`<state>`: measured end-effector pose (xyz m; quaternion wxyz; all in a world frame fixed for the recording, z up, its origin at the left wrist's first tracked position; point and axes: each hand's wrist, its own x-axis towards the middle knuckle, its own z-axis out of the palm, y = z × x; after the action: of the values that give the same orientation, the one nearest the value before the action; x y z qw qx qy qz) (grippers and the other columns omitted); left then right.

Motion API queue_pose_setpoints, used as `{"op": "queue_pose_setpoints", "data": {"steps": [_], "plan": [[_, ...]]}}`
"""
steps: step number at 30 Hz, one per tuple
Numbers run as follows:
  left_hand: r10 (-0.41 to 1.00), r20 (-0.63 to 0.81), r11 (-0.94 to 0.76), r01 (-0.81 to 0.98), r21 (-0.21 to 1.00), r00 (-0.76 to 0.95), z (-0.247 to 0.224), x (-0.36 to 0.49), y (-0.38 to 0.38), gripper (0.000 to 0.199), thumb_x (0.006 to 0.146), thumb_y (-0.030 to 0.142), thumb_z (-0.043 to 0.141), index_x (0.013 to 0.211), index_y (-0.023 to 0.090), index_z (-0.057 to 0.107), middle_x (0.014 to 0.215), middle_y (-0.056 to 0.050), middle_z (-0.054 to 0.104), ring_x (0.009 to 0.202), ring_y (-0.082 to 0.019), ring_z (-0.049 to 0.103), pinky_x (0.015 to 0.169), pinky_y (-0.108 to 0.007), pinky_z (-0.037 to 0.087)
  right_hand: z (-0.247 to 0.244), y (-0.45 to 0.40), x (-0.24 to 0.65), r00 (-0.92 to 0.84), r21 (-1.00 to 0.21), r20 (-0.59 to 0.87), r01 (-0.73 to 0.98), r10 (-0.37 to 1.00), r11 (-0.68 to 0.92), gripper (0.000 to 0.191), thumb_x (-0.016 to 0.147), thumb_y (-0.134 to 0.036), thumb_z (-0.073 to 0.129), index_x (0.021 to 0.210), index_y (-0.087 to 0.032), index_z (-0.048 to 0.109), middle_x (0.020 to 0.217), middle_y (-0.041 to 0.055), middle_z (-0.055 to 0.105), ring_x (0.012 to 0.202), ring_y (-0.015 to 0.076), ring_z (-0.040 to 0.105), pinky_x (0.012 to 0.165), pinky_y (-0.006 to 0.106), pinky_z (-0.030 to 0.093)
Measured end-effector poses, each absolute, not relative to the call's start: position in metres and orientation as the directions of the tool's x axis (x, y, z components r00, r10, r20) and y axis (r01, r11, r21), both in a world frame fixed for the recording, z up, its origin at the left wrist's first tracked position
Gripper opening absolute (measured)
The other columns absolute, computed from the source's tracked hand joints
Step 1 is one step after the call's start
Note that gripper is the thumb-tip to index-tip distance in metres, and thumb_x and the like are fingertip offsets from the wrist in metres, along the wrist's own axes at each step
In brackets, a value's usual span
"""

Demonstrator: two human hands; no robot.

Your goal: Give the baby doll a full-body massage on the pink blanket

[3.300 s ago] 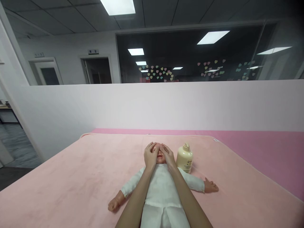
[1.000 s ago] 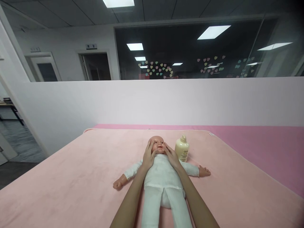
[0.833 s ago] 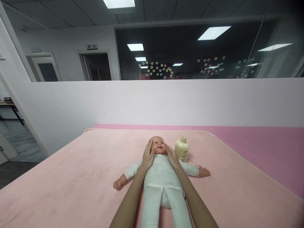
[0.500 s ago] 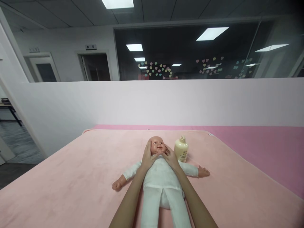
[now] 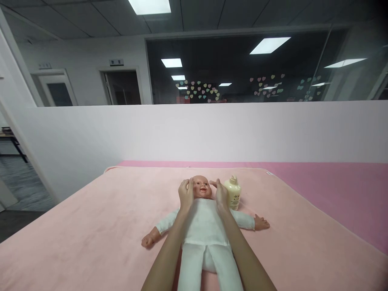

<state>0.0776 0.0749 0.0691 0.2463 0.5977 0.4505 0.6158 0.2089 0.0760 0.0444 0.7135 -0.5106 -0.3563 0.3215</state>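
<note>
- The doll (image 5: 203,226) lay face up on the pink blanket (image 5: 91,242), its long axis running straight away from the person, legs nearest and head farthest.
- The left hand (image 5: 185,193) rested open against the left side of the doll's head (image 5: 201,187), fingers loosely curved, gripping nothing.
- The right hand (image 5: 221,194) stood open just beside the other cheek; contact there could not be told.
- Both hands flanked the head about equally, neither clearly nearer.
- The cream lotion bottle (image 5: 233,192) stood upright just beyond the right hand.
- The white partition wall (image 5: 212,129) rose behind.
</note>
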Motion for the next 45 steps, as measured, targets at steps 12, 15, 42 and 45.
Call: {"op": "queue_pose_setpoints", "data": {"steps": [12,15,42,45], "plan": [[0.683,0.722,-0.649,0.363,0.669,-0.11,0.124,0.072,0.049,0.044,0.086,0.033,0.045,0.129,0.023,0.046,0.134,-0.007,0.046,0.132,-0.025,0.031,0.112,-0.049,0.015,0.068,0.055,0.168,-0.163,-0.335,0.794,0.687,0.586,0.645,0.051,0.084,-0.022,0.039,0.134,-0.022,0.042,0.139,0.006,0.041,0.134,0.0234,0.027,0.112,0.052,0.003],[0.785,0.619,-0.61,0.15,0.778,-0.017,0.128,0.073,0.047,0.039,0.089,0.042,0.039,0.092,0.017,0.068,0.074,-0.005,0.067,0.092,-0.021,0.062,0.106,-0.048,0.029,0.063,0.052,0.158,-0.19,-0.308,0.817,0.655,0.545,0.69,0.042,0.083,-0.02,0.039,0.121,-0.024,0.057,0.118,0.0048,0.06,0.12,0.0223,0.047,0.113,0.051,0.006],[0.897,0.429,-0.349,0.427,0.835,-0.107,0.039,0.095,0.11,0.042,0.077,0.031,0.052,0.119,0.026,0.058,0.122,-0.007,0.048,0.117,-0.025,0.043,0.102,-0.041,0.033,0.008,0.121,0.208,0.343,-0.939,0.343,0.157,0.874,0.307,0.049,0.07,-0.049,0.057,0.112,-0.025,0.063,0.121,0.0079,0.053,0.116,0.0227,0.049,0.1,0.033,0.039],[0.898,0.423,-0.337,0.427,0.839,-0.121,0.039,0.097,0.114,0.039,0.077,0.028,0.052,0.115,0.029,0.061,0.119,-0.006,0.049,0.115,-0.025,0.043,0.102,-0.041,0.033,0.01,0.121,0.205,0.34,-0.957,0.279,0.019,0.898,0.29,0.049,0.068,-0.046,0.06,0.111,-0.024,0.062,0.123,0.0064,0.055,0.117,0.0236,0.049,0.098,0.035,0.041]]}}
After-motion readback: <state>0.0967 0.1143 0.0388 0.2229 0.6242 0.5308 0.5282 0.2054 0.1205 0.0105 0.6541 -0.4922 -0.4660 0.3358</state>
